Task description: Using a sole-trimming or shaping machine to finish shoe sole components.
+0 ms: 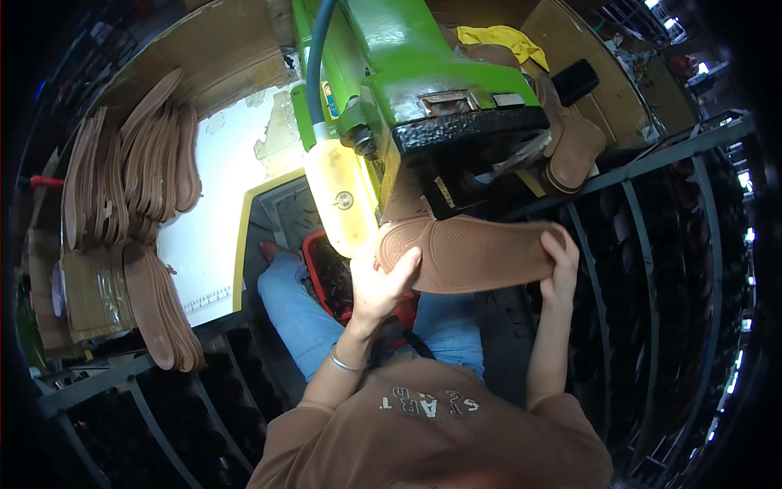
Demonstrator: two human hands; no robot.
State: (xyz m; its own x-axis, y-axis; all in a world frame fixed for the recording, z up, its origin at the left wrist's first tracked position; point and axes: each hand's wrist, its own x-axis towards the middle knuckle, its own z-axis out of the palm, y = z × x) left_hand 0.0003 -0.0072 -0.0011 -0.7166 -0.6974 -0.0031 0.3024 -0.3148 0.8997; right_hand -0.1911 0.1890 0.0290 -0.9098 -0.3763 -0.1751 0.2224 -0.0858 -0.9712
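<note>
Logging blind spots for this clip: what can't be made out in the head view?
- Top face of the brown shoe sole: turned away from the camera.
- Its heel edge: behind the left hand.
- Where the sole meets the green machine: in shadow.
- Right hand palm: behind the sole.
- Red bin contents: too dark.

Stacked brown soles (pixel 138 163) at left, yellow cloth (pixel 497 38) (crumpled) behind the green machine (pixel 407 65)

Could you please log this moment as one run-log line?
left hand: grips brown sole | right hand: holds its other end | sole: against green machine
</note>
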